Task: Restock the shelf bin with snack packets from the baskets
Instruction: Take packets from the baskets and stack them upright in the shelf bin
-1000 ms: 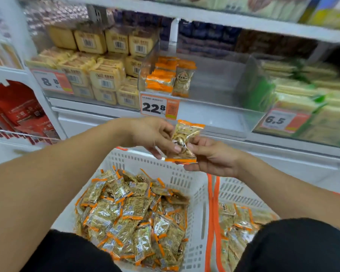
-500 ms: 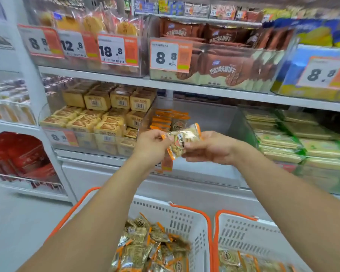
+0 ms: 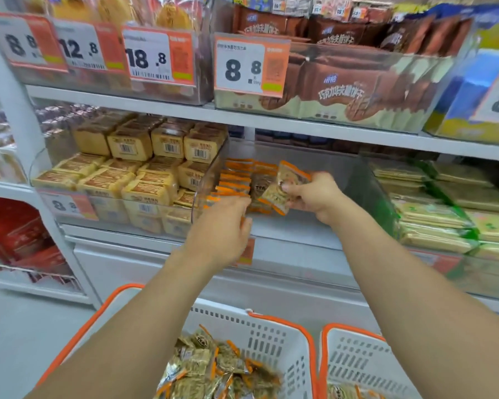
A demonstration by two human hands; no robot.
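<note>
Two white baskets, right hand pinching one snack packet over bin, left hand loose, empty

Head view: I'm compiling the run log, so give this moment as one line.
right hand: grips snack packet | left hand: holds nothing | shelf bin: partly stocked | left basket: packets remain

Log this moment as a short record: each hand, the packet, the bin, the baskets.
right hand: grips a snack packet inside the clear bin
left hand: reaching toward the bin, holds nothing visible
bin stock: a few orange-edged packets stacked at its left end
baskets: left basket holds many packets; right basket mostly out of view
</note>
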